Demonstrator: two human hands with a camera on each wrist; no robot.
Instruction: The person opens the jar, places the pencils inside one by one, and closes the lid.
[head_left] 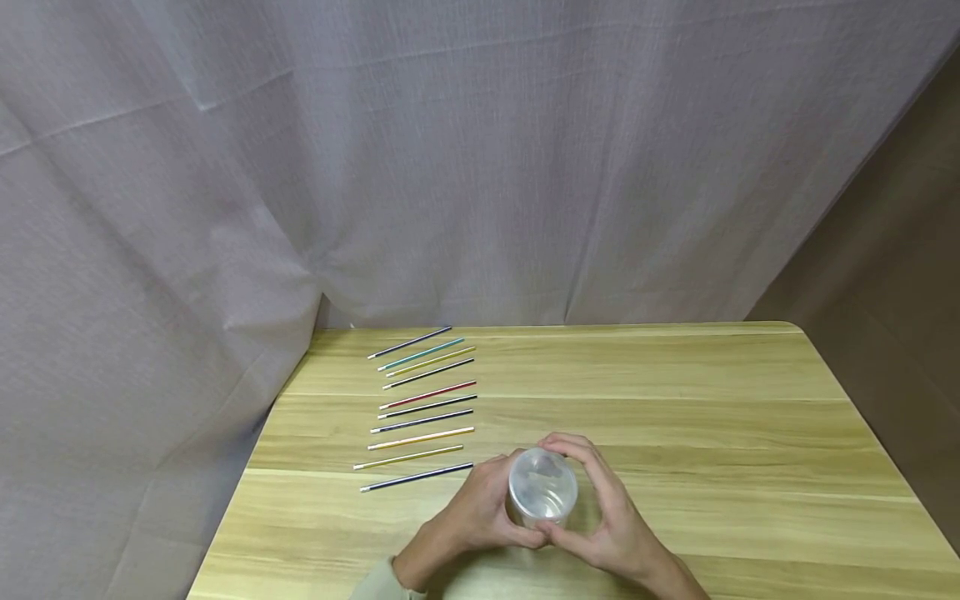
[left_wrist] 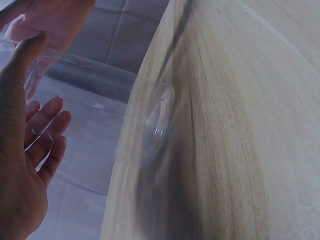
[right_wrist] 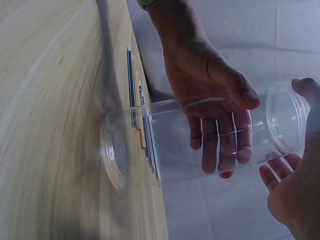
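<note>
A clear plastic cylindrical jar (head_left: 543,483) is upright near the table's front edge, its base close over the wood. My left hand (head_left: 487,504) grips the side of its body, the fingers (right_wrist: 220,145) seen through the clear wall behind it and the thumb on the near side. Around the upper rim curls my right hand (head_left: 611,525), thumb and fingers on opposite sides of the round, cloudy-looking top. In the right wrist view, ring-shaped ridges circle the jar's top end (right_wrist: 287,117). Nothing shows inside the jar.
Several pencils, among them a red pencil (head_left: 427,394) and a teal pencil (head_left: 420,354), lie in a slanted column on the left of the wooden table (head_left: 675,400). The nearest dark blue pencil (head_left: 416,477) ends beside my left hand. Grey cloth (head_left: 480,167) hangs behind.
</note>
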